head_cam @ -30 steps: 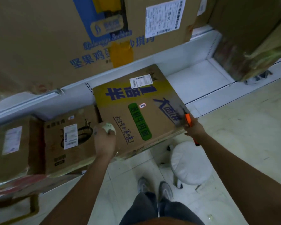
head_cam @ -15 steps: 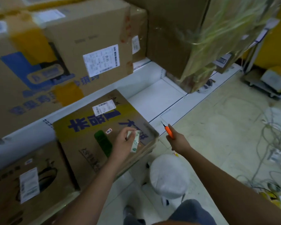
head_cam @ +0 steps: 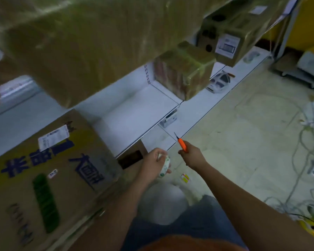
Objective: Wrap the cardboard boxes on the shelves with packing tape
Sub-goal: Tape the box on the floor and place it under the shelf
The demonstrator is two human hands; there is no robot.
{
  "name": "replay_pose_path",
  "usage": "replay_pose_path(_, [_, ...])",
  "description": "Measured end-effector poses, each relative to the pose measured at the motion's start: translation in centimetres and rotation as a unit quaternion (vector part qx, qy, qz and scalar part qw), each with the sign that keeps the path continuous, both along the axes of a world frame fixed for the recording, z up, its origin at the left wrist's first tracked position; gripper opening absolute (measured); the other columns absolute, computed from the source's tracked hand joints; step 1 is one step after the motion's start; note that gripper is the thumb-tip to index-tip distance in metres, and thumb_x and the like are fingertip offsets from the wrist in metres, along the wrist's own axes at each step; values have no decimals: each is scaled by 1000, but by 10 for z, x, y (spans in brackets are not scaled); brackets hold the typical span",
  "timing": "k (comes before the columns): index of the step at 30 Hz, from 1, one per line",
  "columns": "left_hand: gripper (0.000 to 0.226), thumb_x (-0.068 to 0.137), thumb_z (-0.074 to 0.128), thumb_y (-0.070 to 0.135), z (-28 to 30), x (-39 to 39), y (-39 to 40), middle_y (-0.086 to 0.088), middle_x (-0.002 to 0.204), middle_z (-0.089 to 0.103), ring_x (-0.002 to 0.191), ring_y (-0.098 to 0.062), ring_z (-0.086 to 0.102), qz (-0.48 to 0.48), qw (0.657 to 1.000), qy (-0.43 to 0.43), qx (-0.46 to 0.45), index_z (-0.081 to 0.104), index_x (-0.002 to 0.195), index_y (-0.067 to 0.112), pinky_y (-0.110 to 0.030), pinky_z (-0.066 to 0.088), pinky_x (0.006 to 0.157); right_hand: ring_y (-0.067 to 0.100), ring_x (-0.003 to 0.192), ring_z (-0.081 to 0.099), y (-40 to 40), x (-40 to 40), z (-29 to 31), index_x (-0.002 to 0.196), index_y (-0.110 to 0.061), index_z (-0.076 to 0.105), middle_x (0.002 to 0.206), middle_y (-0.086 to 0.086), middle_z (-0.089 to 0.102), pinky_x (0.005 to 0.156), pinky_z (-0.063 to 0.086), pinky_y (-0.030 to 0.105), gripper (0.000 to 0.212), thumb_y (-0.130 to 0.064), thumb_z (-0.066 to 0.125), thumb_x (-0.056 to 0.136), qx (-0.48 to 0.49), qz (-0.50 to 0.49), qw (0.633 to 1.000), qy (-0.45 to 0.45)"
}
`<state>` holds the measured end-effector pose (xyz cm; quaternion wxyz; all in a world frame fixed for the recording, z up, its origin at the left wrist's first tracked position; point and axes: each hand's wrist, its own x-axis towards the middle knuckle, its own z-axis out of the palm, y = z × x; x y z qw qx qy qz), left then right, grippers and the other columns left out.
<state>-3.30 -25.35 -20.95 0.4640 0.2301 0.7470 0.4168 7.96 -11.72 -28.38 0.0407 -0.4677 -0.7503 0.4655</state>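
I count one printed cardboard box (head_cam: 49, 171) left of my left hand (head_cam: 153, 164), which grips one tape roll (head_cam: 165, 166), its edge blurred. Just right, my right hand (head_cam: 191, 156) holds one orange cutter (head_cam: 182, 144).

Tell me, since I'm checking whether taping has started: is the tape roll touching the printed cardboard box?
Apart. The head view shows the tape roll held in the left hand, off the printed cardboard box, with floor visible between them.
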Motion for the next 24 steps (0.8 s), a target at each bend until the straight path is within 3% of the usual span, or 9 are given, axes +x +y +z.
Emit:
replay_pose_path(3, [16, 104, 47, 16, -68, 3, 25, -5, 103, 61, 72, -10, 65, 14, 993, 87, -80, 58, 115, 11, -22, 52, 56, 29, 74, 58, 23, 0, -56, 132, -18, 56, 87, 8, 60, 64, 43, 31, 38, -17, 56, 95, -7, 24, 999, -24])
replay_pose_path(6, [17, 103, 48, 25, -157, -18, 44, 1, 113, 63, 98, -16, 62, 42, 976, 163, -136, 58, 115, 19, -17, 52, 78, 32, 83, 62, 40, -25, -134, 122, -13, 61, 89, 12, 64, 66, 36, 27, 30, -16, 59, 93, -17, 12, 1000, -21])
replay_pose_path(8, [16, 102, 49, 22, -225, -40, 50, 0, 105, 63, 91, -12, 56, 66, 952, 244, -171, 59, 113, 16, -4, 39, 67, 33, 90, 64, 43, -54, -194, 117, -13, 62, 96, 13, 68, 68, 41, 30, 28, -20, 64, 90, -34, -2, 999, -11])
replay_pose_path(11, [15, 101, 50, 15, -317, -70, 46, -7, 94, 62, 80, -11, 46, 107, 914, 333, -205, 62, 105, 6, -18, 29, 58, 29, 95, 64, 31, -102, -290, 122, -17, 58, 104, 9, 69, 74, 48, 33, 43, -36, 71, 86, -45, 19, 999, -8])
replay_pose_path(13, [13, 99, 51, 11, -381, -88, 35, -6, 88, 58, 79, -18, 52, 128, 902, 348, -222, 61, 99, 4, -19, 27, 62, 30, 98, 63, 21, -133, -347, 123, -18, 56, 106, 10, 66, 71, 42, 32, 46, -42, 70, 86, -46, 43, 998, -22])
replay_pose_path(16, [12, 98, 52, 15, -452, -116, 22, -12, 88, 63, 77, -28, 58, 189, 882, 370, -220, 62, 95, 8, -37, 47, 65, 27, 106, 60, 12, -177, -406, 130, -19, 50, 116, 8, 61, 75, 40, 32, 60, -52, 70, 84, -22, 32, 999, 5])
replay_pose_path(18, [13, 98, 52, 16, -479, -136, 20, -11, 93, 65, 80, -27, 60, 210, 873, 394, -196, 63, 100, 10, -34, 48, 67, 23, 107, 59, 11, -205, -430, 132, -20, 48, 120, 6, 59, 76, 41, 31, 63, -53, 70, 83, -8, 49, 999, 11])
replay_pose_path(21, [15, 97, 55, 15, -503, -154, 16, -8, 87, 64, 77, -26, 58, 220, 875, 378, -207, 66, 105, 8, -26, 34, 64, 27, 87, 62, 10, -229, -457, 100, -19, 53, 92, 5, 58, 63, 36, 29, 21, -38, 59, 92, -9, 75, 997, -32])
replay_pose_path(24, [19, 97, 53, 19, -523, -147, 0, -7, 84, 64, 75, -27, 59, 245, 894, 296, -231, 66, 107, 10, -26, 33, 61, 22, 65, 52, 2, -219, -467, 72, -20, 42, 69, -2, 48, 49, 27, 26, 27, -31, 56, 93, -27, 76, 996, -37])
